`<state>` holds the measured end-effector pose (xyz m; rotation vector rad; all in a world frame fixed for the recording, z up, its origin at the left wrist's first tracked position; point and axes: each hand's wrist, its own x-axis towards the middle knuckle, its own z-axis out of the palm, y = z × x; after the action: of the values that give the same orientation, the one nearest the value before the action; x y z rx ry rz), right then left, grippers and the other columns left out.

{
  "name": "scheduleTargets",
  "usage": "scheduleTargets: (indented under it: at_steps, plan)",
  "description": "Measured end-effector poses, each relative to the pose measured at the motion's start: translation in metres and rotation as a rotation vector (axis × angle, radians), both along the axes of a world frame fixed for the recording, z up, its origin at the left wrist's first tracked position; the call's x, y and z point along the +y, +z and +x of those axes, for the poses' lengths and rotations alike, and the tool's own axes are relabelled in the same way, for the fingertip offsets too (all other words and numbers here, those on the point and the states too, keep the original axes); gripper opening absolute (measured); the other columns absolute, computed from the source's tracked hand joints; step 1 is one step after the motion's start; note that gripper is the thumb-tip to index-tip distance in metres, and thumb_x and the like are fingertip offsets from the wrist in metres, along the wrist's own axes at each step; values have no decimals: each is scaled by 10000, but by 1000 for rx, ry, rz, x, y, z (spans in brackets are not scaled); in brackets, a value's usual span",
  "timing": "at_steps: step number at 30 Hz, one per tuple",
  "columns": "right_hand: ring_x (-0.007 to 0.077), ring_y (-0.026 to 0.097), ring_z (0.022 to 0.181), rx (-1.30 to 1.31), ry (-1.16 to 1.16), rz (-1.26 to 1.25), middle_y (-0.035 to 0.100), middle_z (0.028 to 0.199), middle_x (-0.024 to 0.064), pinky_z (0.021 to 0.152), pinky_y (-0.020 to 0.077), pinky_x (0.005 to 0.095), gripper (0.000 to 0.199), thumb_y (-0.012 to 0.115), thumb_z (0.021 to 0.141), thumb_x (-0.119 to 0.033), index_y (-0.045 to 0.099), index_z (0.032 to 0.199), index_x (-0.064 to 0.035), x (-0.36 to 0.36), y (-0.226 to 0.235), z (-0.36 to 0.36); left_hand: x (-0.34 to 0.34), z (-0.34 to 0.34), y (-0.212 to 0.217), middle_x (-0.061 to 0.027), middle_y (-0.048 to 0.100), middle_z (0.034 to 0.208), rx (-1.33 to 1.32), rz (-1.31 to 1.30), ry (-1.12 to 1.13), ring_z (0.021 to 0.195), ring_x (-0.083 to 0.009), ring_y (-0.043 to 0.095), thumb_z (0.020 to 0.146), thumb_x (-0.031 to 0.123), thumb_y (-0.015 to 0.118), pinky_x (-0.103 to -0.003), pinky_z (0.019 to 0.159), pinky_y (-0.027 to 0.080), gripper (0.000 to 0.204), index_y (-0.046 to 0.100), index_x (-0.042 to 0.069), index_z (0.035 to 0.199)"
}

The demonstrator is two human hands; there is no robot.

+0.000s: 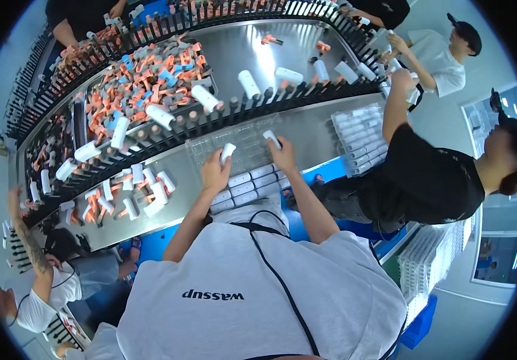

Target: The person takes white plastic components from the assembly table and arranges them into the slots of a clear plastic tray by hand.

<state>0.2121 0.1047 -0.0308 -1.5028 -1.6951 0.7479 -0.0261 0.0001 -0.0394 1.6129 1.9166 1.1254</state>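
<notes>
My left hand (pixel 213 171) grips a white cylinder part (pixel 227 152) and holds it over a clear plastic tray (pixel 243 139) on the steel table. Over the tray's right side, my right hand (pixel 284 157) holds another white cylinder part (pixel 272 138). The tray's near rows (pixel 247 187) hold several white parts lying side by side. Just beyond the tray, a black pegged conveyor (pixel 210 114) carries more white cylinders (pixel 204 98) standing on its pegs.
A pile of orange, blue and white parts (pixel 144 81) fills the steel centre. Loose white parts (pixel 129 195) lie at my left. A filled clear tray (pixel 360 138) sits right, by a person in black (pixel 426 180). Other workers stand around the line. Stacked trays (pixel 429 261) are lower right.
</notes>
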Motion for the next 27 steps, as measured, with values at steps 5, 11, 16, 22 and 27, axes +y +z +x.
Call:
scheduleTargets:
  at_steps: [5, 11, 16, 22, 27]
  plan:
    - [411, 689, 768, 48, -37, -15, 704, 830, 227, 680, 515, 447, 384, 734, 918, -388, 738, 962, -7, -2, 6, 0, 3, 3, -3, -209, 704, 1122, 35, 16, 4, 1004, -420, 682, 962, 340, 665, -510, 846, 539, 423, 640, 67, 1284]
    - [430, 696, 803, -17, -1, -24, 709, 843, 235, 694, 520, 470, 385, 709, 930, -397, 738, 983, -17, 1, 7, 8, 5, 6, 2, -207, 701, 1103, 35, 9, -11, 989, -416, 682, 959, 340, 669, -513, 844, 537, 426, 642, 72, 1289]
    - [445, 695, 818, -27, -20, -32, 713, 851, 240, 712, 524, 491, 425, 701, 921, -438, 732, 991, -19, -4, 15, 7, 3, 9, 7, -207, 698, 1087, 16, 3, 4, 986, -412, 679, 953, 347, 676, -511, 831, 536, 415, 654, 76, 1266]
    - [453, 686, 831, -41, -62, 41, 712, 850, 237, 727, 525, 515, 415, 702, 916, -437, 723, 978, -28, -11, 22, 2, 4, 11, 8, -209, 698, 1072, 52, 36, 1, 974, -418, 674, 951, 335, 679, -515, 830, 533, 408, 654, 77, 1266]
    - [470, 665, 819, -28, -52, 63, 700, 835, 233, 710, 506, 535, 396, 704, 909, -426, 703, 919, -30, -9, 25, 7, 4, 14, 8, -217, 698, 1061, 50, 72, -19, 953, -425, 673, 951, 326, 681, -524, 817, 528, 394, 655, 70, 1249]
